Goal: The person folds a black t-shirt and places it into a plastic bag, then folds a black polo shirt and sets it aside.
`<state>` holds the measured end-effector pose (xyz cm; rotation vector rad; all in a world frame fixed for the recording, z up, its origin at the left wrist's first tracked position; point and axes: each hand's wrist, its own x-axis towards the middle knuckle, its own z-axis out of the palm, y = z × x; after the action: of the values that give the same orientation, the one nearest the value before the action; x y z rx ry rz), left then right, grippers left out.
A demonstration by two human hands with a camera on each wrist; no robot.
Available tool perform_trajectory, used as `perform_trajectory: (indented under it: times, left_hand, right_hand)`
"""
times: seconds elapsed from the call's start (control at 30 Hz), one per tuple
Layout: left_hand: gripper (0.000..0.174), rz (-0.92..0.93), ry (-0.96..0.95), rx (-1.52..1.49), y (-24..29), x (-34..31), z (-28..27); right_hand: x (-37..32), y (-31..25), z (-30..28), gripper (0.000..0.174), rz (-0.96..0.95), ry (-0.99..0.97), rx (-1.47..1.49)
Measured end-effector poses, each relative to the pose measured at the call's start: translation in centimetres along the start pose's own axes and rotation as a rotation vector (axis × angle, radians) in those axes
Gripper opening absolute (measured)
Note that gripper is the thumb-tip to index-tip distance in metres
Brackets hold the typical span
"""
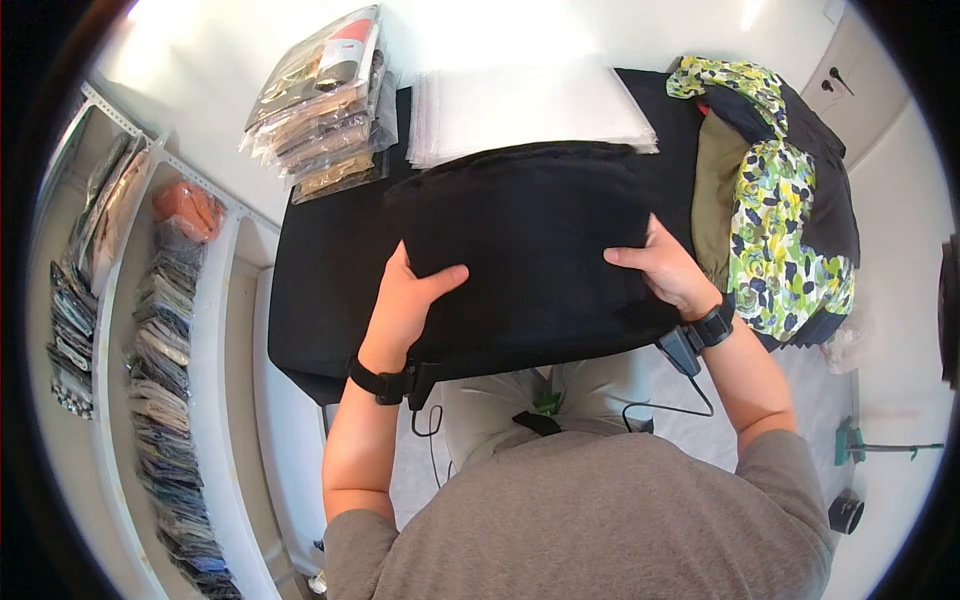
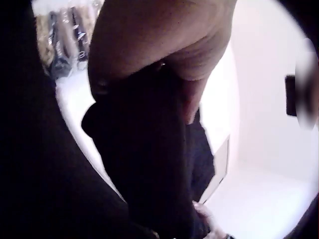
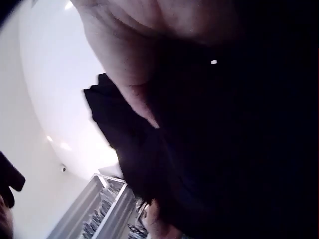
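Note:
Both hands hold a folded black garment (image 1: 530,215) up over the table, one at each side. My left hand (image 1: 408,300) grips its left side with the thumb lying over the near face and the other fingers hidden behind the fabric. On the opposite side, my right hand (image 1: 672,272) pinches it the same way, thumb pointing inward. In the left wrist view the dark cloth (image 2: 144,164) hangs below the palm. The right wrist view has the cloth (image 3: 214,144) filling most of the right half. The garment's exact kind cannot be made out.
A black-covered table (image 1: 320,290) lies beneath. Clear plastic bags (image 1: 530,105) are stacked at the back, with bagged garments (image 1: 330,110) piled at back left. Patterned and dark clothes (image 1: 785,220) lie on the right. Shelves (image 1: 165,370) of packed clothes line the left wall.

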<state>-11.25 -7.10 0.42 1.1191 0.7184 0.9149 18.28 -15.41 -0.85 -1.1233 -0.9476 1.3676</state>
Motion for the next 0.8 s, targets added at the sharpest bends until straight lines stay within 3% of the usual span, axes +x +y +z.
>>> perform_trajectory:
  times: [0.07, 0.17, 0.2, 0.37, 0.47, 0.53, 0.57, 0.63, 0.67, 0.7, 0.73, 0.77, 0.8]
  left_hand:
    - [0.053, 0.154, -0.078, 0.408, 0.1, -0.4, -0.2]
    - [0.062, 0.030, -0.205, 0.590, -1.8, 0.0, -1.1]
    - [0.062, 0.011, -0.158, 0.439, -2.8, -0.2, -1.3]
    - [0.064, 0.075, -0.214, 0.519, -4.1, -0.6, -1.3]
    - [0.061, 0.011, -0.185, 0.509, -3.7, -0.4, -0.8]
    - [0.061, -0.043, -0.167, 0.471, -2.9, -0.6, -0.3]
    - [0.057, -0.037, -0.168, 0.336, -2.5, -1.0, 0.1]
    - [0.053, -0.041, -0.175, 0.197, -1.7, -1.1, 0.9]
    - [0.050, -0.164, -0.134, 0.100, -1.5, -1.4, 1.5]
    - [0.048, -0.283, -0.094, 0.005, -1.6, -1.6, 1.9]
    - [0.046, -0.418, -0.030, 0.089, -2.2, -1.5, 2.1]
    - [0.046, -0.423, -0.040, 0.090, -2.4, -1.4, 2.1]
    - [0.045, -0.510, -0.002, 0.384, -2.2, -1.3, 2.0]
  right_hand:
    - [-0.6, 0.4, -1.2, 0.055, -0.079, -0.024, -0.031]
    - [-0.4, 2.0, -2.7, 0.055, -0.022, -0.028, -0.263]
    - [-1.0, 1.9, -2.6, 0.055, 0.038, -0.014, -0.391]
    - [-2.3, 0.7, -1.3, 0.050, 0.170, -0.052, -0.524]
    - [-1.8, 2.1, -1.7, 0.051, 0.059, -0.011, -0.389]
    - [-1.9, 2.0, -1.7, 0.051, -0.142, 0.024, -0.426]
    - [-2.0, 1.6, -1.9, 0.051, -0.136, 0.028, -0.424]
    - [-1.9, -0.5, -2.6, 0.051, 0.052, -0.045, -0.065]
    - [-2.1, -1.9, -2.3, 0.053, 0.194, 0.000, 0.022]
    - [-1.2, 0.5, -3.8, 0.052, 0.336, 0.454, -0.170]
    - [-0.4, 1.2, -4.2, 0.052, 0.417, 0.272, -0.020]
    - [-0.1, 1.4, -4.7, 0.052, 0.487, 0.087, 0.130]
    - [-0.5, 1.7, -5.1, 0.052, 0.485, 0.097, 0.132]
